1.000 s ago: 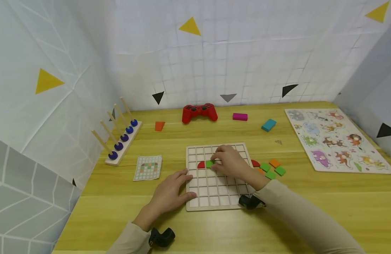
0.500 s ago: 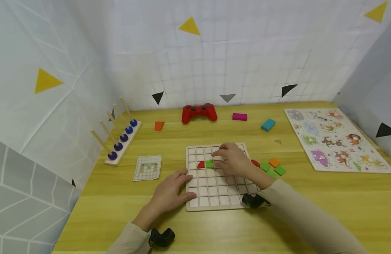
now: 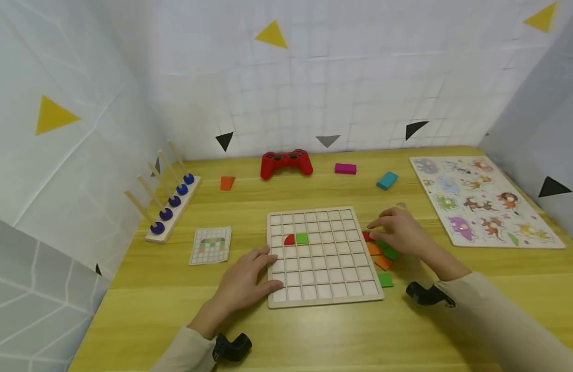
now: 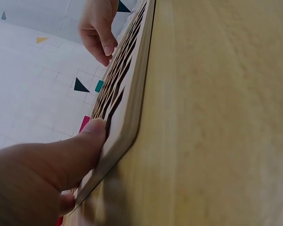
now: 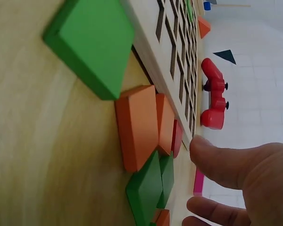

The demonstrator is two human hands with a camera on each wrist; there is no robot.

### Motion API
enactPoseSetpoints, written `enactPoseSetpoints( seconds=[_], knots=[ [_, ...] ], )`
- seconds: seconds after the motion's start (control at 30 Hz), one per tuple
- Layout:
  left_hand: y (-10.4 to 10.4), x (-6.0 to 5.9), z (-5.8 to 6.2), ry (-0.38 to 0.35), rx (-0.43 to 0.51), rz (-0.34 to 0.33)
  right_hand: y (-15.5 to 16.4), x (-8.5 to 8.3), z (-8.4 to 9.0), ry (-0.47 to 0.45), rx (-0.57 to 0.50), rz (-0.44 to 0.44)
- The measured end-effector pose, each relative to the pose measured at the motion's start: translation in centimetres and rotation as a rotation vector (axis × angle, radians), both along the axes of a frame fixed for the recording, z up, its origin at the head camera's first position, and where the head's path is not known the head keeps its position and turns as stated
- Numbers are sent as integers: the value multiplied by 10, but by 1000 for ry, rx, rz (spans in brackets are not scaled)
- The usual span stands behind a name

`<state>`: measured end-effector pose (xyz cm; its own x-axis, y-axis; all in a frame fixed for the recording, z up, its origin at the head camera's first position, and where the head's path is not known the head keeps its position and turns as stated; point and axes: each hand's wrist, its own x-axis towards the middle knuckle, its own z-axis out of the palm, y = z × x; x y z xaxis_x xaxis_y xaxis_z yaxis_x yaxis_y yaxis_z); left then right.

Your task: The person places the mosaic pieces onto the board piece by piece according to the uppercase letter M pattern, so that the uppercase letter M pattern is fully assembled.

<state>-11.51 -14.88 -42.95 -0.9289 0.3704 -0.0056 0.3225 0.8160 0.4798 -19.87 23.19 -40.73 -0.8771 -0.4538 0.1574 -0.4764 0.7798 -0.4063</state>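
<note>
A wooden grid board [image 3: 327,262] lies flat, holding a red rounded tile [image 3: 290,239] and a green square tile [image 3: 302,238] side by side in its cells. At its left edge rests my left hand [image 3: 244,281], fingers spread, the thumb [image 4: 87,134] laid on the rim. My right hand [image 3: 404,232] is beyond the board's right edge, over a small heap of loose tiles: a red one [image 3: 367,236], orange ones [image 5: 139,129] and green ones [image 5: 148,186]. Thumb and fingers stand apart, with nothing visible between them. One green square tile [image 3: 385,280] lies alone nearer me.
Left of the board is a printed pattern card [image 3: 211,245], with a peg stand [image 3: 174,214] behind it. Along the back are an orange block [image 3: 227,183], a red game controller [image 3: 286,163], a magenta block [image 3: 345,168] and a blue block [image 3: 387,180]. An animal puzzle [image 3: 483,201] lies right.
My right hand has left the green tile on the board and moved right to the loose tiles. My left hand keeps its place on the board's edge. The head view has shifted slightly.
</note>
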Motion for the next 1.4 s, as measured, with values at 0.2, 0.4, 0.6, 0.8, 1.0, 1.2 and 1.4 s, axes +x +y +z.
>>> enactPoseSetpoints(
  seconds=[0.2, 0.4, 0.6, 0.8, 1.0, 1.2, 1.4],
  knots=[
    [1, 2, -2, -19, -6, -6, 0, 2, -4, -26, 13, 2],
    [-1, 1, 0, -20, -20, 7, 9, -1, -1, 63, 12, 8],
    [0, 2, 0, -19, -21, 9, 30, 2, -4, -17, 78, -61],
    [0, 2, 0, -24, -21, 16, 45, 2, -8, -39, 43, -119],
    [0, 1, 3, -22, -28, 19, 62, -1, -6, -14, 86, -122],
    [-1, 0, 4, -22, -22, 7, 67, -2, -10, 4, 99, -102],
    [0, 1, 3, -36, -20, 8, 58, -1, -10, 1, 76, -122]
  ],
)
